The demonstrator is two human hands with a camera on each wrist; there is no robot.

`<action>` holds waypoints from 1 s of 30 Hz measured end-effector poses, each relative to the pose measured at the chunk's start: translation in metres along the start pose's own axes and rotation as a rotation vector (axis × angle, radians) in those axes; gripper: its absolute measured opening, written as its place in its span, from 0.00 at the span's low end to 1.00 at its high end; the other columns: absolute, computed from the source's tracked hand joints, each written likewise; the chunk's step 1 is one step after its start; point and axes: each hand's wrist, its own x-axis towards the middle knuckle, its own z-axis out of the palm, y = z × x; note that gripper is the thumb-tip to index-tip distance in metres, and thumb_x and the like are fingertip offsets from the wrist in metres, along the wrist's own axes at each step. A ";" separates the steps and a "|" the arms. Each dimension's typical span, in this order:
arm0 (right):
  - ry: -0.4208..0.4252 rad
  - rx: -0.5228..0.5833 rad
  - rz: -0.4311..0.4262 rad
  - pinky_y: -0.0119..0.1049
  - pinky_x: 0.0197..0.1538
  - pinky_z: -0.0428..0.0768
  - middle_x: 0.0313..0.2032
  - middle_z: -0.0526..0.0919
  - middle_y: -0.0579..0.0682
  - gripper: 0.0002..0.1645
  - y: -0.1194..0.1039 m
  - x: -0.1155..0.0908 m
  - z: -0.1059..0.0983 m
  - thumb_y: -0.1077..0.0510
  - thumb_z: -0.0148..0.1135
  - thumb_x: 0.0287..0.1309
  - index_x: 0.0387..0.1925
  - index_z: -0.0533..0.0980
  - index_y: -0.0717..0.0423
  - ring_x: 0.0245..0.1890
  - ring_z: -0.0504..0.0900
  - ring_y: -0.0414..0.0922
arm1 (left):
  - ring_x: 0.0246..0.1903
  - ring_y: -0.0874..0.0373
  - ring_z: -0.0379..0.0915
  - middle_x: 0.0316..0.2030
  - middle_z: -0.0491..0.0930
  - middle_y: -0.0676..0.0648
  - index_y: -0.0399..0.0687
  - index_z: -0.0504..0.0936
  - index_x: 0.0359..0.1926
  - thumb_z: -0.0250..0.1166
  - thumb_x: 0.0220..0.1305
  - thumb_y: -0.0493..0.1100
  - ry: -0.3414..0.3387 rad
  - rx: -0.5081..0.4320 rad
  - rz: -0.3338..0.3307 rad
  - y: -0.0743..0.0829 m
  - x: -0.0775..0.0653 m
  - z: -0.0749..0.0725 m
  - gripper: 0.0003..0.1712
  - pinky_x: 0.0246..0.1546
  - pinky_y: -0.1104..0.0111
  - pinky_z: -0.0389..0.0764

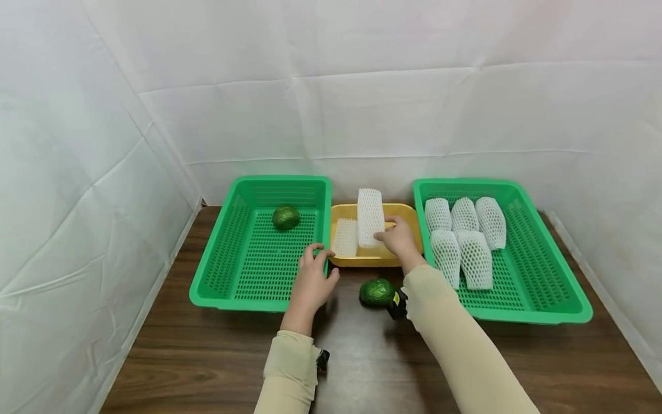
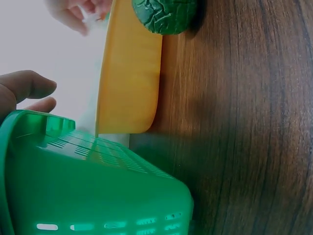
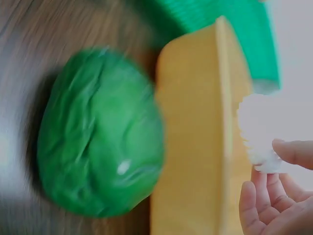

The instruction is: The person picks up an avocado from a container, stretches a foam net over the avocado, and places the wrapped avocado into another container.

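My right hand (image 1: 397,237) pinches the lower end of a white foam net sleeve (image 1: 370,215) above the yellow tray (image 1: 383,262). In the right wrist view, thumb and fingertips meet on the edge of that sleeve (image 3: 259,129). Another foam net sleeve (image 1: 345,237) lies in the tray's left part. My left hand (image 1: 313,279), fingers loosely bent, is at the right rim of the left green basket (image 1: 238,304); whether it touches the rim I cannot tell. On the table between my forearms sits a green, wrinkled, shiny roundish fruit (image 1: 377,292), its kind unclear.
A similar green fruit (image 1: 286,218) lies in the left basket. Several sleeved, rounded items (image 1: 476,260) fill the left side of the right green basket (image 1: 538,316). White cloth (image 1: 383,115) hangs behind and at both sides of the brown wooden table (image 1: 207,356).
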 end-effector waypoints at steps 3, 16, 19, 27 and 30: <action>-0.036 0.088 -0.028 0.44 0.41 0.75 0.47 0.74 0.64 0.32 -0.004 -0.011 0.001 0.66 0.62 0.55 0.62 0.63 0.63 0.40 0.76 0.55 | 0.61 0.45 0.56 0.62 0.58 0.45 0.48 0.75 0.54 0.59 0.64 0.47 0.001 -0.007 0.011 -0.001 -0.002 0.000 0.19 0.47 0.54 0.72; -0.408 0.100 -0.219 0.49 0.45 0.77 0.40 0.78 0.58 0.24 0.001 -0.054 0.016 0.67 0.59 0.56 0.56 0.69 0.63 0.36 0.78 0.47 | 0.61 0.43 0.52 0.63 0.59 0.42 0.48 0.72 0.60 0.43 0.63 0.70 -0.021 -0.051 -0.012 -0.001 0.002 -0.004 0.38 0.56 0.47 0.58; -0.459 0.145 -0.212 0.52 0.45 0.76 0.42 0.78 0.59 0.23 0.001 -0.057 0.015 0.68 0.57 0.57 0.56 0.68 0.62 0.37 0.79 0.48 | 0.60 0.44 0.53 0.63 0.59 0.42 0.46 0.72 0.60 0.45 0.63 0.69 -0.022 -0.046 -0.019 -0.001 0.003 -0.005 0.39 0.56 0.48 0.59; -0.595 0.182 -0.201 0.51 0.49 0.74 0.53 0.72 0.62 0.30 0.001 -0.060 0.008 0.62 0.46 0.60 0.64 0.61 0.61 0.41 0.79 0.51 | 0.59 0.43 0.54 0.62 0.60 0.42 0.46 0.72 0.60 0.47 0.63 0.68 -0.016 -0.036 -0.003 -0.001 0.005 -0.006 0.37 0.56 0.48 0.58; -0.598 0.173 -0.192 0.47 0.50 0.74 0.56 0.72 0.61 0.31 0.001 -0.061 0.007 0.53 0.47 0.64 0.66 0.60 0.60 0.45 0.78 0.53 | 0.59 0.43 0.54 0.62 0.61 0.41 0.46 0.72 0.59 0.48 0.64 0.67 -0.015 -0.036 0.004 -0.001 0.005 -0.006 0.35 0.56 0.47 0.58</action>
